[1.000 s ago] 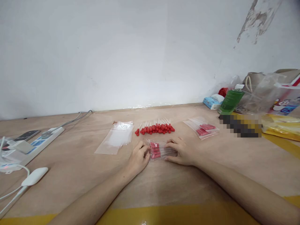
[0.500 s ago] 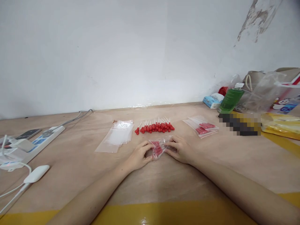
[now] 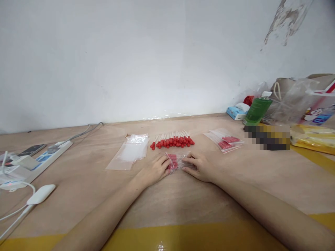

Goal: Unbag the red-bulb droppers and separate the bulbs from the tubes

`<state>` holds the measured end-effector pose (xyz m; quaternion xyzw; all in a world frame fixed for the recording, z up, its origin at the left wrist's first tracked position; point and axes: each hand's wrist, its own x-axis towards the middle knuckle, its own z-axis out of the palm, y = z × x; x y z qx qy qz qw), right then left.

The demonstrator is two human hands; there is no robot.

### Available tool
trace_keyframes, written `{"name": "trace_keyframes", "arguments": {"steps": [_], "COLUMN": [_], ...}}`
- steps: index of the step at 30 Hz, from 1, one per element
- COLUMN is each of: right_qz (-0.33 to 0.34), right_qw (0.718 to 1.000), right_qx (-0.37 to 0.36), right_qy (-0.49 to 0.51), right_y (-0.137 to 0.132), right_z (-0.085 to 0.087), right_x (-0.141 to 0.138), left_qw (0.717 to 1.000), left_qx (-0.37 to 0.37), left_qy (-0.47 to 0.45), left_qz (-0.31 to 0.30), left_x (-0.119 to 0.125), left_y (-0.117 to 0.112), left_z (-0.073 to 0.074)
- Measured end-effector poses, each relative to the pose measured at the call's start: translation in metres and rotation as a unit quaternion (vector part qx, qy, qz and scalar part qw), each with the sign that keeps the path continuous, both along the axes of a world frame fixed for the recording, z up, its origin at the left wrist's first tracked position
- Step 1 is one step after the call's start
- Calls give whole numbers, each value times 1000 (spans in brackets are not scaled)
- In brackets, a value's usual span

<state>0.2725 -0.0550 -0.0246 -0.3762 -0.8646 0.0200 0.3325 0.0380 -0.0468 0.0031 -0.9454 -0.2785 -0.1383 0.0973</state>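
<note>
My left hand [image 3: 156, 170] has its fingers closed on the left end of a clear plastic bag [image 3: 180, 166] with red pieces [image 3: 172, 161] inside. At the other end of this bag, my right hand [image 3: 201, 168] pinches the clear film between thumb and fingers. The bag lies low over the table, between both hands. Just beyond it is a row of red-headed sticks [image 3: 174, 141], their pale ends pointing to the wall. Flat clear bags [image 3: 133, 151] lie stacked to the left. On the right, several bags with red pieces [image 3: 226, 142] overlap.
A power strip [image 3: 49, 158] with cables and a white plug-like device [image 3: 41, 194] occupies the left side. At the back right stand a green bottle [image 3: 258, 111], a blue tissue pack [image 3: 235, 113] and plastic bags [image 3: 293, 101]. Yellow tape [image 3: 183, 237] crosses the front.
The left fingers have come further over the bag's left end, and the red pieces in it now lie more level. The right hand stays nearly in place.
</note>
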Motion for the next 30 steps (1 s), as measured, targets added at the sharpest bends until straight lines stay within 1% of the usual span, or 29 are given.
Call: {"name": "trace_keyframes", "arguments": {"steps": [5, 6, 8, 10, 13, 15, 17, 20, 22, 24, 26, 27, 29, 30], "right_qz": [12, 13, 13, 10, 5, 2, 2, 7, 6, 5, 5, 6, 7, 7], "right_qw": [1000, 1000, 1000, 1000, 1000, 1000, 1000, 1000, 1000, 1000, 1000, 1000, 1000, 1000], "right_qx": [0, -1, -2, -6, -5, -8, -10, -10, -5, 0, -2, -4, -8, -8], "right_qy": [2, 4, 10, 10, 4, -3, -4, -4, -6, -8, -8, -7, -6, -5], "right_y": [1, 2, 2, 3, 3, 2, 2, 2, 2, 2, 2, 2, 1, 1], "right_z": [-2, -2, -4, -5, -5, -5, -5, -4, -3, -3, -2, -2, -1, -1], "right_x": [0, 0, 1, 2, 3, 4, 4, 3, 4, 4, 4, 4, 4, 4], "left_qw": [996, 996, 997, 997, 986, 965, 943, 914, 898, 889, 881, 876, 868, 859], "left_qx": [83, 89, 78, 30, -92, -178, -240, -305, -339, -357, -360, -360, -337, -296], "left_qy": [13, 11, -5, -37, -108, -165, -209, -242, -256, -266, -287, -298, -334, -378], "left_qz": [1, 3, 20, 54, 91, 97, 101, 112, 116, 110, 107, 118, 147, 179], "left_x": [4, 4, 0, -7, -16, -18, -16, -9, -9, -19, -40, -54, -86, -102], "left_y": [2, 2, 3, 3, 0, -3, -5, -4, -1, 6, 13, 17, 25, 29], "left_z": [-5, -6, -6, -1, 10, 14, 15, 10, 9, 16, 30, 39, 54, 59]}}
